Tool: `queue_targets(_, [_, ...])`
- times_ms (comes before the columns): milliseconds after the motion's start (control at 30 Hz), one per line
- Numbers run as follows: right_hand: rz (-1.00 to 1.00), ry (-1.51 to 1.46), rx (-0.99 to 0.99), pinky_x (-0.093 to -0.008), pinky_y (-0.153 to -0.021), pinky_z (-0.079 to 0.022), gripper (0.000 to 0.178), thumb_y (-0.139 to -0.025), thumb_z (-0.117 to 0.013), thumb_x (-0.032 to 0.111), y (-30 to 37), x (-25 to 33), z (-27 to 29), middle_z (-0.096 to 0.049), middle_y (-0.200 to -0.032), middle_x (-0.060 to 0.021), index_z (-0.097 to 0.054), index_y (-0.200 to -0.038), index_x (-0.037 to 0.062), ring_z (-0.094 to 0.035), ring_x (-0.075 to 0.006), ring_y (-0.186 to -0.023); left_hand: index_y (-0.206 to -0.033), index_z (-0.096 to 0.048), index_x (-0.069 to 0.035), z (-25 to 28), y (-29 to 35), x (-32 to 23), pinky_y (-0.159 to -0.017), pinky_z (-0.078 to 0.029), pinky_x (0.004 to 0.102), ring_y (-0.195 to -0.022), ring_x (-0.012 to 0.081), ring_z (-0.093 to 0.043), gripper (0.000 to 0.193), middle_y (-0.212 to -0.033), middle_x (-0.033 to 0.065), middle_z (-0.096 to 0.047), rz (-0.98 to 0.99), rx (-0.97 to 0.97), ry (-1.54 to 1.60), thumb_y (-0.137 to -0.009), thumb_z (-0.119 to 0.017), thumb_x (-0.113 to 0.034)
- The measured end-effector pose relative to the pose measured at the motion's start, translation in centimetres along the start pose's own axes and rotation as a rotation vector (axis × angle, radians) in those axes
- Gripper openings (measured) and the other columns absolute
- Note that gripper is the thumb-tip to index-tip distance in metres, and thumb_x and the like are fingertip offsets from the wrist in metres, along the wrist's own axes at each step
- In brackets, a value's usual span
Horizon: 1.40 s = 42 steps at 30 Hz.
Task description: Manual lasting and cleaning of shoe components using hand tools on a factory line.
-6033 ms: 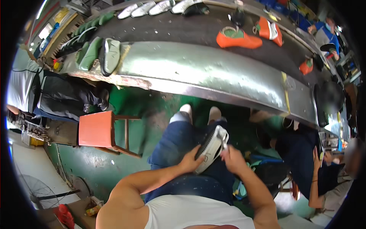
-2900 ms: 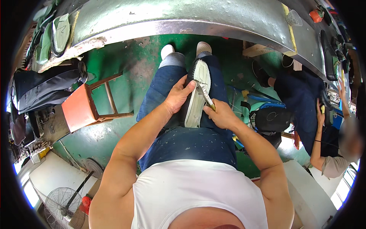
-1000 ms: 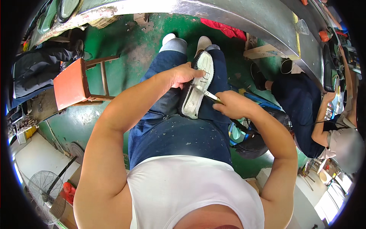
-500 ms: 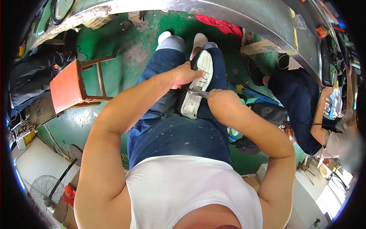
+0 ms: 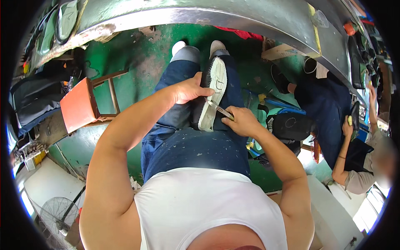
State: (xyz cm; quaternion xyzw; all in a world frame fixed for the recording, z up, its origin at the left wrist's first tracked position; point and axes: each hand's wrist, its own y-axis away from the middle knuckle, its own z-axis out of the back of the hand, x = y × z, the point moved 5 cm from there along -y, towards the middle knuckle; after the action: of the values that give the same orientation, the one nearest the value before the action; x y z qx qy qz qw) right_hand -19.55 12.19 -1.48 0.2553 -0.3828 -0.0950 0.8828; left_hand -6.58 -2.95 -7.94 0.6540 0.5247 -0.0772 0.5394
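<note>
Head view: I find 1 shoe (image 5: 216, 95) underside-up against the thighs (image 5: 231, 83), the left hand (image 5: 189, 89) gripping it, thumb pressed on, the right hand (image 5: 243, 121) with fingers clamped round a metal tool (image 5: 221, 111). The pale underside lies exposed, so work appears unfinished; how much remains cannot be told.

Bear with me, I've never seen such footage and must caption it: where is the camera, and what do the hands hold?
There is no machine, just a person's bare hands. One wide camera on the head looks down, so straight edges bend. The left hand holds a shoe, pale underside up, over the lap. The right hand grips a slim metal tool, its exact kind unclear, angled across the underside. Ahead is a metal-topped bench; more shoes lie at its left.
</note>
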Motion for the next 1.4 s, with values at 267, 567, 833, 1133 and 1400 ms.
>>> queue_targets(267, [0.057,0.321,-0.098,-0.0442,-0.075,-0.055,0.022,-0.089,-0.066,0.015,2.7,1.7,-1.0,-0.066,-0.09,-0.0235,-0.058,-0.096,-0.0045,-0.068,-0.0385,-0.083,-0.147,-0.022,0.004,-1.6,-0.2,0.4,-0.111,-0.038,0.0354,-0.126,0.0213,-0.049,0.078,-0.136,0.0147,-0.051,-0.07,-0.2,-0.225,-0.09,-0.072,-0.014])
queue_targets(567, [0.136,0.265,-0.05,-0.0497,-0.074,-0.052,0.018,-0.09,-0.064,0.015,-0.3,-0.2,-0.6,-0.064,-0.087,-0.0214,-0.057,-0.094,-0.0004,-0.064,-0.0423,-0.083,-0.147,-0.021,0.005,-0.2,-0.5,1.3,-0.111,-0.038,0.0363,-0.127,0.024,-0.05,0.077,-0.136,0.0172,-0.051,-0.065,-0.217,-0.047,-0.09,-0.07,-0.012])
queue_targets(833, [0.196,0.453,-0.117,-0.0491,-0.072,-0.053,0.017,-0.091,-0.062,0.016,3.2,2.0,-2.8,-0.066,-0.089,-0.0212,-0.058,-0.093,-0.0006,-0.067,-0.0399,-0.081,-0.149,-0.016,0.008,-0.2,0.1,2.2,-0.108,-0.042,0.0379,-0.128,0.0289,-0.052,0.087,-0.139,0.0226,-0.049,-0.137,-0.198,-0.161,-0.087,-0.072,-0.018])
queue_targets(1133, [0.089,0.309,-0.048,-0.0454,-0.072,-0.056,0.013,-0.084,-0.06,0.009,4.7,0.3,-3.6,-0.069,-0.088,-0.0217,-0.059,-0.092,-0.0013,-0.07,-0.0379,-0.08,-0.157,0.018,-0.011,-2.1,1.8,4.6,-0.114,-0.033,0.0337,-0.14,0.0261,-0.037,0.108,-0.157,0.0196,-0.029,-0.237,-0.255,-0.413,-0.092,-0.067,-0.013])
queue_targets(1400, [-0.015,0.321,0.125,-0.0461,-0.073,-0.056,0.014,-0.085,-0.058,0.008,5.6,0.6,-3.5,-0.068,-0.09,-0.0251,-0.06,-0.093,-0.0029,-0.07,-0.039,-0.086,-0.155,0.02,-0.004,-3.7,3.1,5.4,-0.119,-0.023,0.0345,-0.149,0.0327,-0.02,0.115,-0.162,0.0274,-0.009,-0.298,-0.438,-0.649,-0.087,-0.072,-0.018])
